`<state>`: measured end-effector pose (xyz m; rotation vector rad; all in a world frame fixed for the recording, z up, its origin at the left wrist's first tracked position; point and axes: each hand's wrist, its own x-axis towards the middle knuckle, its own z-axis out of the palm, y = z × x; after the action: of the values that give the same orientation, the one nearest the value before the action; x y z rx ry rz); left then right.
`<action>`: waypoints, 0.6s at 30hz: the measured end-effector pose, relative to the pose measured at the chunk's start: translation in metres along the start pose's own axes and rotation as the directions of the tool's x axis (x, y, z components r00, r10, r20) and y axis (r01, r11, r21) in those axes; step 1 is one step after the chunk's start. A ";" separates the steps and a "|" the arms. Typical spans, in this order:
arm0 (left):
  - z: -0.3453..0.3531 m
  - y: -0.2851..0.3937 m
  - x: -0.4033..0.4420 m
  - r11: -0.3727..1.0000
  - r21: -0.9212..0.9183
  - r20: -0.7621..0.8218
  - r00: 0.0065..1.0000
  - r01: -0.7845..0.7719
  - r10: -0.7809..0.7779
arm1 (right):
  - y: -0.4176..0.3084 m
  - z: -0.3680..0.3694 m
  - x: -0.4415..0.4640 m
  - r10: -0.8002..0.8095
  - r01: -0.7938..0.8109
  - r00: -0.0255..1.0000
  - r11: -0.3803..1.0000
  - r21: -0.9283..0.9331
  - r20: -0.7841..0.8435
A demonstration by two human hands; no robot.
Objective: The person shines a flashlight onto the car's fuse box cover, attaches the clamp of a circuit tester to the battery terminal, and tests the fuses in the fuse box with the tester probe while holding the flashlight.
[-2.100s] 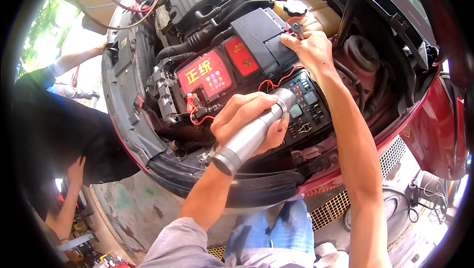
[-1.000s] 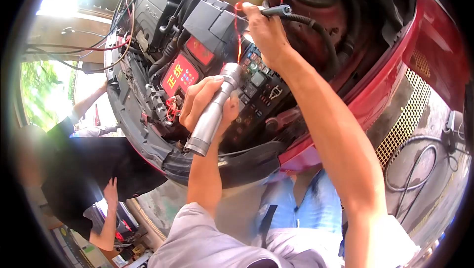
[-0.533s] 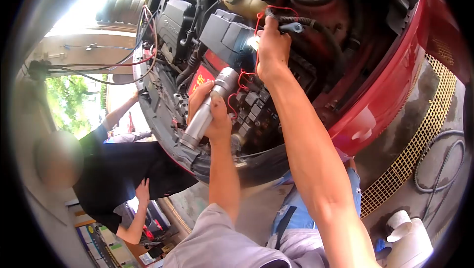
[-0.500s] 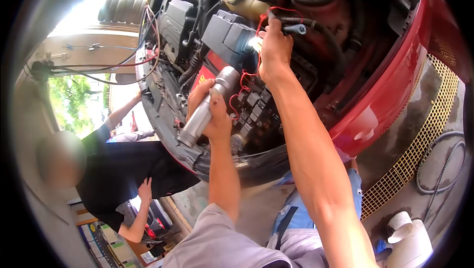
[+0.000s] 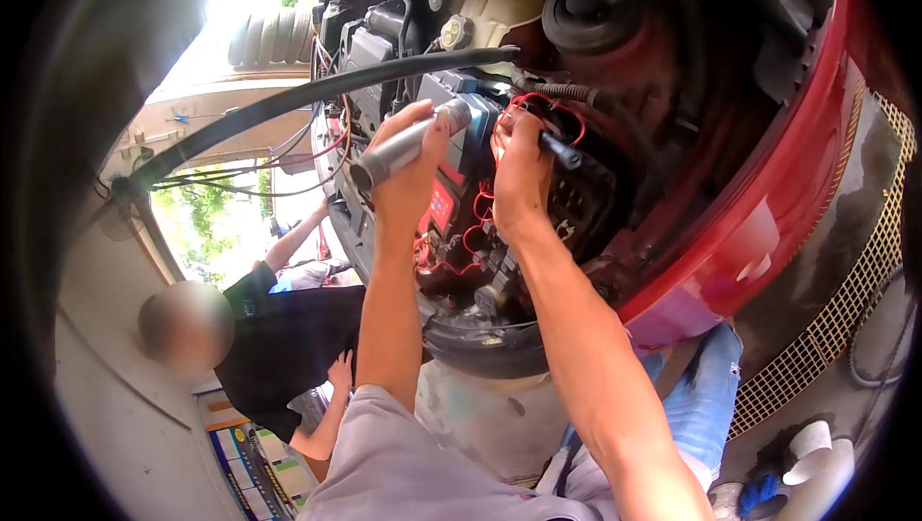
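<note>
My left hand (image 5: 408,170) is wrapped around a silver flashlight (image 5: 386,158), its head end pointing at the dark box beside my right hand. My right hand (image 5: 521,170) grips a dark pen-shaped probe (image 5: 563,150), whose near end sticks out past the fingers. A thin red wire (image 5: 578,121) loops around that hand and runs down in coils over the engine bay. What the probe's far end touches is hidden by my fingers. Below my hands lie the fuse box parts (image 5: 499,266) and a red label (image 5: 441,206).
A black hose or strip (image 5: 317,96) crosses above the engine bay. Behind are a pale coolant tank (image 5: 509,4) and a round strut mount (image 5: 591,12). The red fender (image 5: 740,233) curves along the right. Another person in a black shirt (image 5: 288,339) stands at the left.
My left hand has lifted the flashlight up, closer to my right hand. My right hand has shifted slightly down and left with the probe. The view has tilted, and the black strip now crosses lower.
</note>
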<state>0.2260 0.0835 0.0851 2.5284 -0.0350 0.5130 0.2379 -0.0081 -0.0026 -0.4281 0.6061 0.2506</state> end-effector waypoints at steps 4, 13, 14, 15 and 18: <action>0.010 -0.014 0.017 0.979 -0.085 0.053 0.982 0.183 -0.179 | 0.006 0.000 -0.009 -0.016 0.015 1.000 0.999 -0.041 -0.007; 0.021 -0.023 0.047 0.974 -0.134 0.118 0.979 0.181 -0.165 | 0.010 0.003 -0.017 -0.020 0.026 0.997 0.997 0.074 -0.070; 0.025 -0.026 0.050 0.969 -0.170 0.132 0.978 0.180 -0.159 | 0.010 0.003 -0.015 -0.026 0.032 0.998 0.996 0.084 -0.063; 0.027 -0.028 0.051 0.975 -0.120 0.166 0.972 0.187 -0.166 | 0.008 0.003 -0.013 -0.032 0.037 0.998 0.995 0.093 -0.055; 0.031 -0.037 0.059 0.990 -0.040 0.260 0.958 0.136 -0.121 | 0.000 0.006 -0.017 0.026 -0.020 0.999 0.990 0.139 -0.038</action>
<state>0.2965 0.1036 0.0640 2.5041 0.0176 0.1278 0.2270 -0.0069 0.0122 -0.2931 0.6635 0.2207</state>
